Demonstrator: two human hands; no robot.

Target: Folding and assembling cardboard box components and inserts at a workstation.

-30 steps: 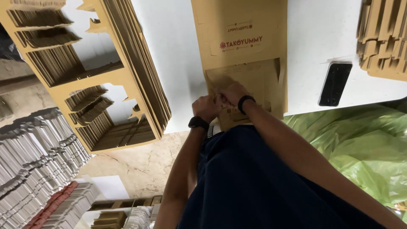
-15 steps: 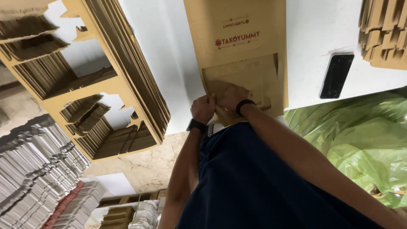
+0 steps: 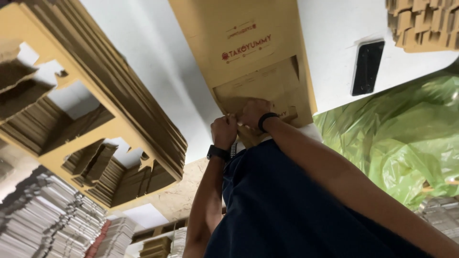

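Left hand (image 3: 224, 132): fisted, fingers pinching the flat cardboard box (image 3: 258, 71) at its near edge on the white worktop (image 3: 158, 62). Right hand (image 3: 252, 112): beside it, fingers apparently gripping the same flap. Both hands unmoved since earlier; view shifted slightly.
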